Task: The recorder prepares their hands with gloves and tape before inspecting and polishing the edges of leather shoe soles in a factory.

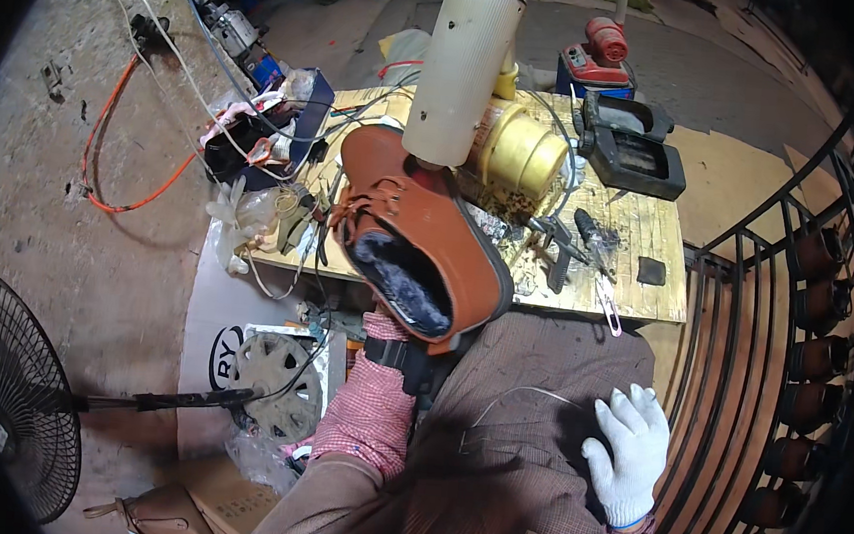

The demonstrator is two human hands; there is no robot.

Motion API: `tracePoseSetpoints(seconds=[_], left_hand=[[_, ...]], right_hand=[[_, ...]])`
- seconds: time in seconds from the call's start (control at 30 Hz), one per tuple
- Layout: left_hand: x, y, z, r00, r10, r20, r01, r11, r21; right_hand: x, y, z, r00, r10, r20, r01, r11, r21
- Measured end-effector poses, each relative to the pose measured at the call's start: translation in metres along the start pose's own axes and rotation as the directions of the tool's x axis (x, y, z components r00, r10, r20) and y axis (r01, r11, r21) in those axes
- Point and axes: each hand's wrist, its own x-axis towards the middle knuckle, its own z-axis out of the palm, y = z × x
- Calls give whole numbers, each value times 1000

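Observation:
A brown leather lace-up shoe [455, 234] with a fluffy grey lining is tilted over the near edge of the table, its toe pointing away. My left forearm, in a pink checked sleeve [370, 418], reaches up beneath its heel. The shoe hides the fingers of my left hand, which holds it up. Just above the shoe's front part hangs the lower end of a large off-white cylinder [468, 69]. My right hand [630, 452], in a white knitted glove, rests by my right thigh with its fingers spread and nothing in it.
The wooden table [647, 274] carries a yellow cylindrical part [521, 154], black trays [632, 148], pliers-like tools and cables. A black metal rack [727, 341] holding several brown shoes [821, 358] stands right. Left are a fan [16, 395] and an orange cable [106, 141].

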Motion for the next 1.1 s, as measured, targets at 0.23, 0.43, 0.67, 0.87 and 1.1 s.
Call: tracePoseSetpoints(seconds=[0.23, 0.43, 0.67, 0.87, 1.1], left_hand=[[-64, -5, 183, 985, 120, -122, -129, 989, -73], [-57, -29, 256, 916, 105, -387, 19, 953, 304], [-25, -10, 237, 807, 426, -408, -71, 757, 650], [10, 12, 277, 616, 738, -277, -197, 484, 852], [44, 22, 298, 617, 762, -195, -270, 437, 858]], right_hand=[[-4, 14, 8, 998, 0, -55, 0, 1000, -2], [11, 10, 14, 997, -74, -1, 74, 996, 56], [-3, 22, 17, 1000, 22, -1, -22, 1000, -20], [-15, 40, 23, 996, 70, 47, -67, 996, -61], [32, 32, 16, 995, -103, 1, 103, 995, -3]])
